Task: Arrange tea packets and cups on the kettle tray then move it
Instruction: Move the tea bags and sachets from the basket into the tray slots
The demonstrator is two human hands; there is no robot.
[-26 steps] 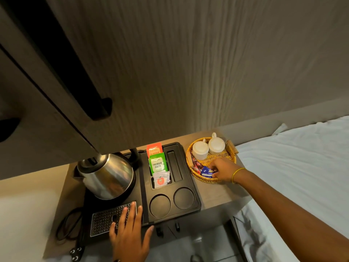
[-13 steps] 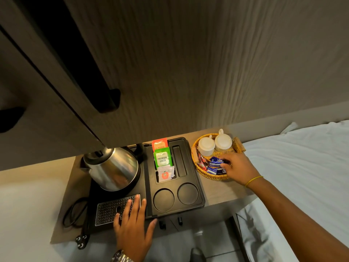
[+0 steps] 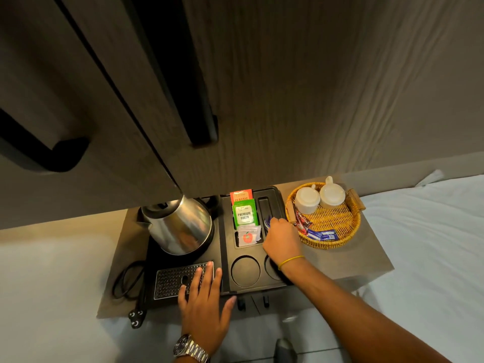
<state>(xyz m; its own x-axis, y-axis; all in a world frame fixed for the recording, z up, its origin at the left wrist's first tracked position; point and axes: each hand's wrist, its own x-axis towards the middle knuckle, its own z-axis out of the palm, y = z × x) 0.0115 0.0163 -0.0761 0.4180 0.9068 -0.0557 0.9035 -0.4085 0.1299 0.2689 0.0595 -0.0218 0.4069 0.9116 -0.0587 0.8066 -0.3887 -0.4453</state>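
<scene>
The black kettle tray [image 3: 226,247] lies on a small table and carries a steel kettle [image 3: 180,224]. Its left slot holds an orange packet [image 3: 241,196], a green packet [image 3: 245,214] and a white packet [image 3: 247,235]. My right hand [image 3: 281,238] is over the tray's right slot, shut on a blue packet [image 3: 267,223]. My left hand [image 3: 205,305] lies flat on the tray's front edge by the drip grille [image 3: 172,282], fingers spread. A wicker basket [image 3: 337,237] to the right holds two white cups [image 3: 307,200], a red packet [image 3: 302,221] and blue packets [image 3: 322,235].
A dark cabinet door with a black handle [image 3: 201,127] hangs over the table's back left. A black power cord and plug [image 3: 135,314] lie at the tray's left front. A white bed [image 3: 432,244] borders the table on the right. Two round cup recesses [image 3: 245,271] sit at the tray's front.
My right hand has left the wicker basket with a blue packet and moved left over the tray's right slot. My left hand stays on the tray's front.
</scene>
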